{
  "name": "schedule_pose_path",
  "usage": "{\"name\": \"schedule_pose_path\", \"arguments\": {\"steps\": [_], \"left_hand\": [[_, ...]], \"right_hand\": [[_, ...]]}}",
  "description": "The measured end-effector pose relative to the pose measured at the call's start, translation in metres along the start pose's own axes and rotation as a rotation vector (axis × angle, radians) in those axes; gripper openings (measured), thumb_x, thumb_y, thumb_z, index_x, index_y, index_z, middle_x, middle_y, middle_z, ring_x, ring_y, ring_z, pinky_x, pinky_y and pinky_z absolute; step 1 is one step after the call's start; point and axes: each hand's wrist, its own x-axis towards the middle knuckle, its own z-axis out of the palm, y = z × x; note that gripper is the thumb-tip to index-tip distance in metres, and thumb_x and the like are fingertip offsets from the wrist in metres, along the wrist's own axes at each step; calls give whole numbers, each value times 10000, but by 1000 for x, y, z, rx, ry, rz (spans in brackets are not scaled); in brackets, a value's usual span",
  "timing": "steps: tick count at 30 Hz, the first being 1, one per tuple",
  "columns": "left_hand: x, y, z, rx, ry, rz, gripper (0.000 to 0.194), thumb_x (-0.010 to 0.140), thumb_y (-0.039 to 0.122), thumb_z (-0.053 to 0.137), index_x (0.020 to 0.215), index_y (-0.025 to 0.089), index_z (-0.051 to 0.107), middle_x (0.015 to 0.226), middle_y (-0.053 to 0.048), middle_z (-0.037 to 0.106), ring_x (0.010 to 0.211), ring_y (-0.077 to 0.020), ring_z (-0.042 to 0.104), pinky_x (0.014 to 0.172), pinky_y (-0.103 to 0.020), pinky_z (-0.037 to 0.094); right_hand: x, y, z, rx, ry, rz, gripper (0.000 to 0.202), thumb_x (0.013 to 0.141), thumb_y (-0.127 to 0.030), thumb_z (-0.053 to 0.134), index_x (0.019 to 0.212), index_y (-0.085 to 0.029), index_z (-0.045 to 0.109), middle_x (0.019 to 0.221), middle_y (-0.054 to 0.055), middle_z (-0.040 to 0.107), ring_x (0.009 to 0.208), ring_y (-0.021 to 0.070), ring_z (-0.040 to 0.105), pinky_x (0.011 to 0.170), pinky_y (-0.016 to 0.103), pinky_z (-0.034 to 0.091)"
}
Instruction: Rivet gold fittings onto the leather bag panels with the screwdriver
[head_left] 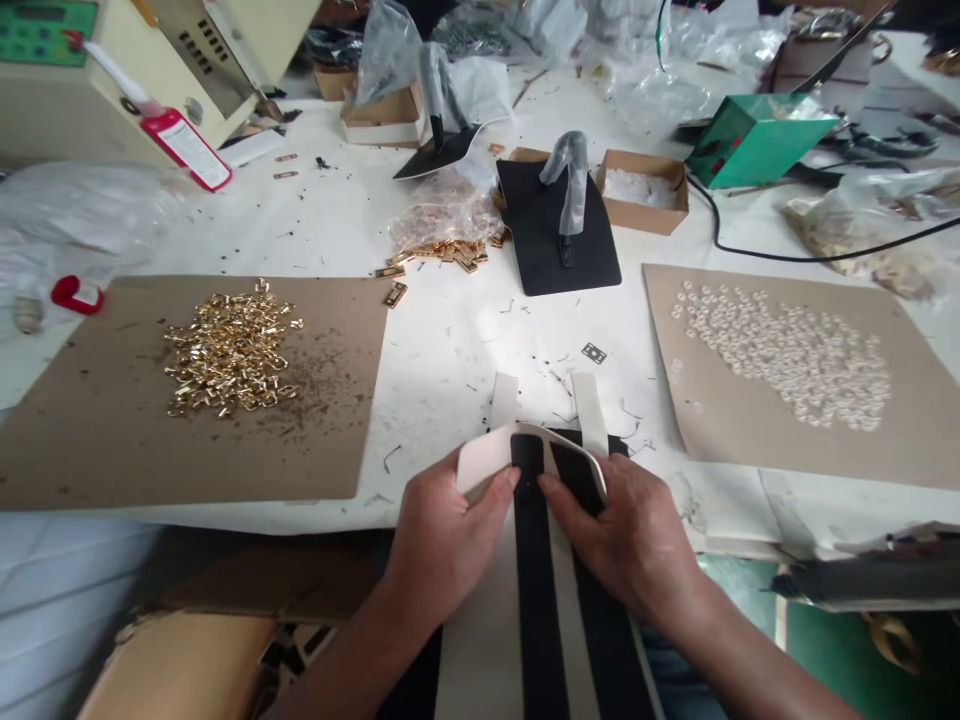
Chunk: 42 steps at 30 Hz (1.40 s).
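Both my hands grip the far end of a black-and-cream striped panel (541, 600), which looks like leather and runs down toward my lap. My left hand (450, 525) holds its left edge, thumb pressed on top near the middle black stripe. On the right edge my right hand (626, 525) has the same grip, its thumb close to the left one. The fingers underneath are hidden. The panel's rounded far edge is bent up. Just beyond it lie two cream strips (591, 415) and some black material, partly covered. A small metal plate (594, 353) with holes rests farther out on the table.
Gold metal fittings (232, 350) are heaped on a left cardboard sheet (112, 450); small pale rings (810, 350) cover part of a right one (720, 420). Behind stand a black flap with a wrapped handle (555, 230), a red bottle (184, 145) and a green box (757, 140) with a cable.
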Motion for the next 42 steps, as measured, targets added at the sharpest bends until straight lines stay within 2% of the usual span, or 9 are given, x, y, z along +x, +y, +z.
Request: {"name": "schedule_pose_path", "arguments": {"steps": [7,14,27,36,42], "left_hand": [[25,4,-1,129,1,21,146,913,378,736,992,272,796,882,33,828,818,-215,780,734,-307,550],[26,0,-1,126,-28,5,179,923,387,707,1046,289,793,920,14,827,863,-236,777,773,-327,563],[26,-2,1,195,-20,-13,157,919,385,697,1009,296,789,866,17,817,804,-231,766,747,-326,568],[22,-3,0,184,-18,-1,172,928,382,699,1042,288,785,902,7,823,830,-229,775,769,-320,577],[21,-6,2,314,-12,36,183,949,372,681,1058,243,754,864,-32,799,829,-259,773,770,-345,595]], "right_hand": [[22,1,2,-17,-66,84,280,961,-461,608,865,-221,714,712,33,691,670,242,682,644,321,442],[26,-1,0,-7,-125,123,279,962,-460,591,878,-229,725,707,35,689,674,239,690,633,306,444],[21,2,6,-162,-29,-47,207,980,-391,633,849,-237,676,666,12,656,618,246,639,616,322,402],[19,1,6,-142,20,-66,253,980,-379,627,774,-234,645,649,17,647,605,240,619,614,321,403],[19,2,8,-206,-21,-64,213,976,-400,633,872,-225,694,673,30,661,638,255,637,629,326,413]]}}
